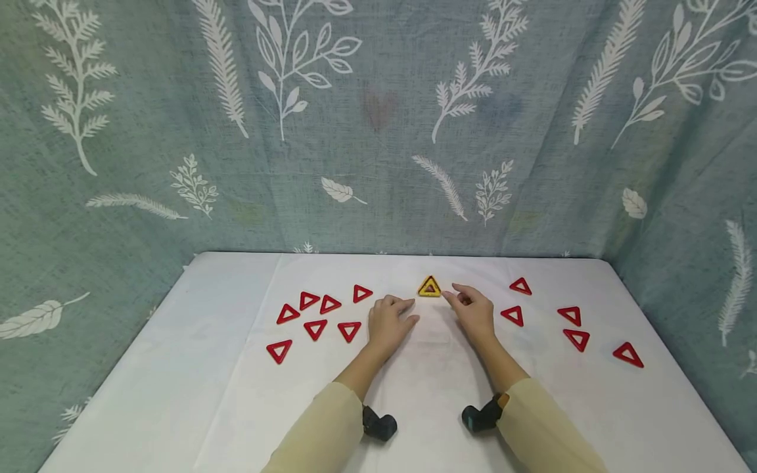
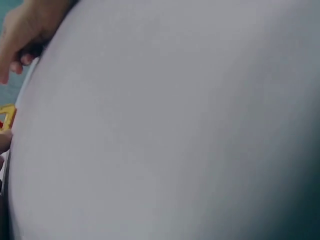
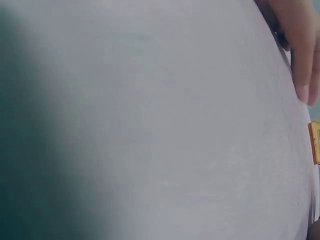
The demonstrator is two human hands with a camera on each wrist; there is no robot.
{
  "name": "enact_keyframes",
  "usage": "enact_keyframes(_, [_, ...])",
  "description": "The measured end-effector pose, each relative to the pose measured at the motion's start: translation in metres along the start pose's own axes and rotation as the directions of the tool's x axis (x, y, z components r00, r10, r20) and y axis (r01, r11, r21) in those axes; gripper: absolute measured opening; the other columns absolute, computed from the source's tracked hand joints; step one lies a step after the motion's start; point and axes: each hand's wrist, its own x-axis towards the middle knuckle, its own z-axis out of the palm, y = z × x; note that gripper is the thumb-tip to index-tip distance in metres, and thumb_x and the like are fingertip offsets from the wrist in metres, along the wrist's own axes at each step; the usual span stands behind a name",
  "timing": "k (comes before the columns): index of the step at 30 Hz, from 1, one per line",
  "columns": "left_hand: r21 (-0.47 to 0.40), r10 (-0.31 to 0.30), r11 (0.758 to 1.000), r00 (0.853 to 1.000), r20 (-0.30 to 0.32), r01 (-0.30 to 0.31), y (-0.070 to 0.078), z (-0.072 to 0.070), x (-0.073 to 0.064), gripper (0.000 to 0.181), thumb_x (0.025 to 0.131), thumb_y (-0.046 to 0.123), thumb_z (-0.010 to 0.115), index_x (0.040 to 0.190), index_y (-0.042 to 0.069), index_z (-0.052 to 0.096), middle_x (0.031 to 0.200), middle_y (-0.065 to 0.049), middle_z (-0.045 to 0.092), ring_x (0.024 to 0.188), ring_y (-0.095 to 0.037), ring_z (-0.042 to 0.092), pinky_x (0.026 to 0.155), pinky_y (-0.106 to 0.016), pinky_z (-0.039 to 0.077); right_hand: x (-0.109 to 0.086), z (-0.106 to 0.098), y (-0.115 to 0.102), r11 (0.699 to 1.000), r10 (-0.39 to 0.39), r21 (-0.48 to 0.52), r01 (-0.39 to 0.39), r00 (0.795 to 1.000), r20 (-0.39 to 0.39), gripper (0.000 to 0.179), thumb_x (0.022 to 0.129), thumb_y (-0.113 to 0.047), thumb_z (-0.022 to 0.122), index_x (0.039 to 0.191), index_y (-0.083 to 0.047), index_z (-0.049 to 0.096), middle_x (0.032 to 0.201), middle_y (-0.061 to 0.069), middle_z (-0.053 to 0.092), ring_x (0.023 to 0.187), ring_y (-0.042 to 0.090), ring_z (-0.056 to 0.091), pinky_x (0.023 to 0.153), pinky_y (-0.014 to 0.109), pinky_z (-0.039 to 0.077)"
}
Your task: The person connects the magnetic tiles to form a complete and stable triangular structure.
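Observation:
A yellow triangle (image 1: pixel 430 293) with dark red markings lies flat near the far middle of the white table, point facing away. Just to its lower left rests my left hand (image 1: pixel 391 323), fingers loosely bent, the index tip close to the triangle's left corner. My right hand (image 1: pixel 471 309) is at the other side, with thumb and index finger apart and the thumb tip right by the right corner. Neither hand grips anything. The left wrist view catches part of the yellow triangle (image 2: pixel 9 112) below the right hand (image 2: pixel 30 30). The left hand (image 3: pixel 302 50) appears in the right wrist view.
Several red triangle frames (image 1: pixel 288 320) are scattered left of the hands. More red triangle frames (image 1: pixel 521 316) lie on the right side. The white table (image 1: pixel 177 368) ends at a leaf-patterned green curtain (image 1: pixel 378 217) behind and at both sides.

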Motion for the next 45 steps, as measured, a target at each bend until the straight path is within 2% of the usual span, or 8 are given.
enact_keyframes(8, [-0.068,0.056,0.996,0.998,0.028,-0.054,-0.008,-0.014,-0.033,0.045,0.077,0.031,0.075,0.119,0.015,0.067,0.109,-0.004,0.056,0.108,-0.025,0.048,0.091,-0.044,0.036,-0.021,-0.013,0.001,0.998,-0.038,-0.044,0.042,0.996,0.084,0.037,0.082,-0.023,0.074,0.114,-0.005,0.068,0.084,0.006,0.06,0.075,0.015,0.049,0.066,0.022,0.041])
enact_keyframes(15, [-0.071,0.079,0.995,0.997,0.027,-0.077,-0.013,-0.024,-0.054,0.047,0.076,0.031,0.076,0.119,0.015,0.067,0.109,-0.003,0.055,0.109,-0.024,0.046,0.093,-0.046,0.034,-0.043,-0.03,0.003,0.974,-0.172,-0.113,0.196,0.966,0.191,0.044,0.076,-0.016,0.079,0.116,-0.003,0.066,0.085,0.005,0.062,0.074,0.013,0.053,0.067,0.022,0.046])
enact_keyframes(18, [-0.067,0.102,0.993,0.995,0.022,-0.1,-0.015,-0.029,-0.062,0.047,0.076,0.03,0.076,0.119,0.014,0.067,0.109,-0.003,0.055,0.108,-0.024,0.046,0.092,-0.046,0.034,-0.05,-0.037,0.003,0.967,-0.184,-0.135,0.214,0.961,0.206,0.046,0.075,-0.016,0.08,0.118,-0.004,0.066,0.087,0.004,0.062,0.075,0.013,0.053,0.068,0.022,0.047])
enact_keyframes(24, [-0.053,0.144,0.988,0.989,0.028,-0.142,-0.023,-0.036,-0.083,0.05,0.076,0.03,0.076,0.121,0.012,0.065,0.111,-0.003,0.054,0.11,-0.024,0.046,0.092,-0.045,0.034,-0.062,-0.048,0.01,0.958,-0.222,-0.141,0.252,0.955,0.197,0.047,0.072,-0.013,0.082,0.116,-0.004,0.067,0.084,0.002,0.061,0.072,0.011,0.05,0.066,0.021,0.046])
enact_keyframes(30, [-0.069,0.122,0.99,0.993,0.004,-0.121,-0.034,-0.043,-0.1,0.055,0.074,0.028,0.078,0.124,0.011,0.063,0.113,-0.002,0.053,0.111,-0.023,0.044,0.092,-0.045,0.033,-0.073,-0.061,0.02,0.932,-0.319,-0.132,0.337,0.938,0.137,0.046,0.069,-0.007,0.083,0.112,-0.002,0.068,0.081,0.0,0.059,0.069,0.007,0.05,0.063,0.017,0.044])
enact_keyframes(35, [-0.068,0.108,0.992,0.994,-0.01,-0.109,-0.04,-0.05,-0.107,0.056,0.073,0.028,0.079,0.124,0.012,0.063,0.112,-0.001,0.054,0.112,-0.025,0.044,0.092,-0.046,0.033,-0.08,-0.072,0.026,0.925,-0.351,-0.117,0.361,0.932,0.093,0.045,0.067,-0.003,0.083,0.11,0.0,0.068,0.08,0.002,0.06,0.068,0.005,0.05,0.062,0.012,0.041])
enact_keyframes(41, [-0.12,0.079,0.989,0.995,-0.058,-0.086,-0.047,-0.059,-0.114,0.053,0.071,0.021,0.082,0.12,0.01,0.065,0.109,-0.002,0.056,0.11,-0.025,0.046,0.093,-0.047,0.035,-0.089,-0.087,0.029,0.914,-0.371,-0.149,0.378,0.926,0.075,0.044,0.066,-0.001,0.082,0.108,0.002,0.068,0.081,0.002,0.059,0.068,0.005,0.049,0.063,0.01,0.039])
enact_keyframes(45, [-0.084,0.056,0.994,0.993,-0.102,-0.065,-0.057,-0.065,-0.118,0.051,0.071,0.021,0.082,0.118,0.011,0.066,0.108,-0.002,0.056,0.108,-0.024,0.047,0.089,-0.044,0.034,-0.091,-0.096,0.031,0.915,-0.355,-0.176,0.364,0.931,0.082,0.044,0.069,-0.004,0.082,0.11,0.001,0.067,0.083,0.001,0.06,0.07,0.005,0.049,0.064,0.008,0.039])
